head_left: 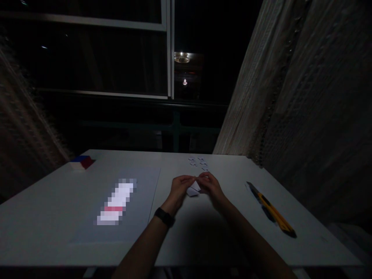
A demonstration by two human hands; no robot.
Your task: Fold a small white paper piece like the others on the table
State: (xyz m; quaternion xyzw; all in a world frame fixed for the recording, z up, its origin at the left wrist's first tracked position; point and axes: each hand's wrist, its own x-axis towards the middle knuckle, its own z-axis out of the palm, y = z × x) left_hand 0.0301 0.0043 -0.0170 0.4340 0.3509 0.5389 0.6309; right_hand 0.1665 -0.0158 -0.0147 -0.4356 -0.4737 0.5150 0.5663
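Paper piece, pinched by left hand, right hand

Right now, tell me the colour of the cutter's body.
Yellow, with black trim: the cutter shows best, and only, in the head view.

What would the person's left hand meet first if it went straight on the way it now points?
The left hand points towards the right hand, so beyond the small white paper pinched between them it would probably meet those fingers first; depth is hard to judge in the dim light.
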